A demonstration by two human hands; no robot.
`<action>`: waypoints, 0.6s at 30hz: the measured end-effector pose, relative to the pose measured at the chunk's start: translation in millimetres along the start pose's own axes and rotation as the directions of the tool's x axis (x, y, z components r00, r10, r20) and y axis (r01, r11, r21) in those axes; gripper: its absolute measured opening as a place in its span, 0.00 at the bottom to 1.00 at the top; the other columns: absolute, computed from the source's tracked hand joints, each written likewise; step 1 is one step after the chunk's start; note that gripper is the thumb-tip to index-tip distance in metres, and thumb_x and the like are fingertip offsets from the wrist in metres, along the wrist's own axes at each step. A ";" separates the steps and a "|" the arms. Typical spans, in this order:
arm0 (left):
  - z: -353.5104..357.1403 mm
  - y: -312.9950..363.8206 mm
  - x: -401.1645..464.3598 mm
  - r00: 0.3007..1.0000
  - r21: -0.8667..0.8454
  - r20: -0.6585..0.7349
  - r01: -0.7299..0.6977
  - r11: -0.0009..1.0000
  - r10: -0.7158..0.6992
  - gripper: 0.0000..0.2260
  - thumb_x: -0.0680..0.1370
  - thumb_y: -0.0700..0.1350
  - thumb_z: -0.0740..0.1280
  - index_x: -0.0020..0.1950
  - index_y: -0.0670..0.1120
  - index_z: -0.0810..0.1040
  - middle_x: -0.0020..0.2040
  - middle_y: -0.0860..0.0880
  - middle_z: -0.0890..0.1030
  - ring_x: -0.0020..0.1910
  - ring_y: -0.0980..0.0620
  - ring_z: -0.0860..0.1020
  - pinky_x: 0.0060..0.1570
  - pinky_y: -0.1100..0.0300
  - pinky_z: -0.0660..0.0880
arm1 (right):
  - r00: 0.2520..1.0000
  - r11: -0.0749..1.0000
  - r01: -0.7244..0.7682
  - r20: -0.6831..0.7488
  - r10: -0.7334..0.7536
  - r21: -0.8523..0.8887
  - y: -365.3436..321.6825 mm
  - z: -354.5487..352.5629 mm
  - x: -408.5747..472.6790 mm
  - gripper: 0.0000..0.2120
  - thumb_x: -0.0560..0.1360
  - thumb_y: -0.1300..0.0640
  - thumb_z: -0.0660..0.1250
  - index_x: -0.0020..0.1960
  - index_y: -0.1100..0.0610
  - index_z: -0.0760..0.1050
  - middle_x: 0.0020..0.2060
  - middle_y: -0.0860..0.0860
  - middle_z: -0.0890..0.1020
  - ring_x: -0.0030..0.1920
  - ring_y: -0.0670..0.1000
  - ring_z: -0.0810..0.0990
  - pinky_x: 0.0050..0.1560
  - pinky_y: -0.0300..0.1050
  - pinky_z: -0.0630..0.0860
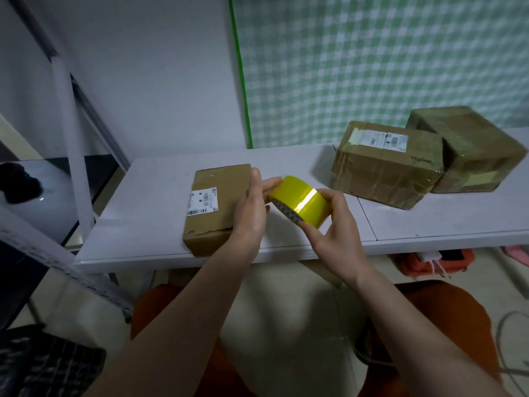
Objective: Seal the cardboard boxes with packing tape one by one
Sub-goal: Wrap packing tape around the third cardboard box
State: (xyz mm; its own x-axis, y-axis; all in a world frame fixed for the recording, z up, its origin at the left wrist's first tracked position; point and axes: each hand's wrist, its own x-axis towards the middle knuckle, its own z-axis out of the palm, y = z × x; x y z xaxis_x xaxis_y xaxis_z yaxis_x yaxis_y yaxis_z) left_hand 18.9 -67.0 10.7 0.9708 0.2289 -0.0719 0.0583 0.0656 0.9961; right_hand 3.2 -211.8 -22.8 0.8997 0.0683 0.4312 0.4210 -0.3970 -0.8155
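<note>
A yellow roll of packing tape (297, 200) is held above the white table (429, 222), between both hands. My right hand (335, 224) grips the roll from the right and below, fingers curled round its rim. My left hand (252, 207) touches the roll's left side with its fingertips, thumb up. Just left of the hands lies a flat cardboard box (214, 207) with a white label, near the table's front edge. Two larger boxes, one labelled (383, 164) and one plain (469, 150), stand at the back right, wrapped in tape.
A metal shelf frame (71, 144) rises at the left, with a dark object (20, 183) on a glossy surface behind it. Under the table lies an orange item (429, 262). A green checked curtain (372, 61) hangs behind. A cable (509, 339) trails on the floor at right.
</note>
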 end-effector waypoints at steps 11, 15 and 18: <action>-15.6 -9.4 6.9 0.991 0.153 -0.124 -0.040 0.987 0.059 0.07 0.77 0.49 0.69 0.50 0.49 0.84 0.48 0.52 0.84 0.50 0.53 0.81 0.53 0.56 0.76 | 0.997 0.995 0.048 0.063 -0.043 -0.092 -5.2 8.6 -4.2 0.23 0.70 0.64 0.72 0.61 0.57 0.68 0.52 0.48 0.73 0.48 0.39 0.68 0.48 0.20 0.62; -17.6 -7.5 7.1 0.989 0.134 -0.139 -0.039 0.990 0.057 0.10 0.73 0.55 0.72 0.47 0.49 0.85 0.42 0.56 0.85 0.44 0.61 0.81 0.45 0.65 0.73 | 0.994 0.987 0.095 0.070 -0.087 -0.131 -8.8 7.6 -3.6 0.22 0.70 0.64 0.72 0.61 0.60 0.69 0.52 0.49 0.73 0.49 0.40 0.68 0.49 0.21 0.62; -19.6 -5.7 7.3 0.991 0.106 -0.132 -0.008 0.994 0.022 0.13 0.71 0.57 0.73 0.46 0.48 0.85 0.40 0.55 0.84 0.40 0.59 0.80 0.44 0.65 0.74 | 0.992 0.982 0.110 0.071 -0.100 -0.153 -10.1 6.9 -3.9 0.22 0.70 0.64 0.72 0.62 0.61 0.69 0.52 0.49 0.73 0.50 0.41 0.68 0.50 0.21 0.61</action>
State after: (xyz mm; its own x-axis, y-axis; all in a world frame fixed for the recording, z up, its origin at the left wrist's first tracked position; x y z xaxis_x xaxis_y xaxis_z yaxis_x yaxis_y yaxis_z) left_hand 21.2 -46.7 3.5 0.9327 0.3563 -0.0563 0.0751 -0.0390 0.9964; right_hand -3.8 -201.7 -18.9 0.8591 0.1725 0.4818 0.4944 -0.5226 -0.6946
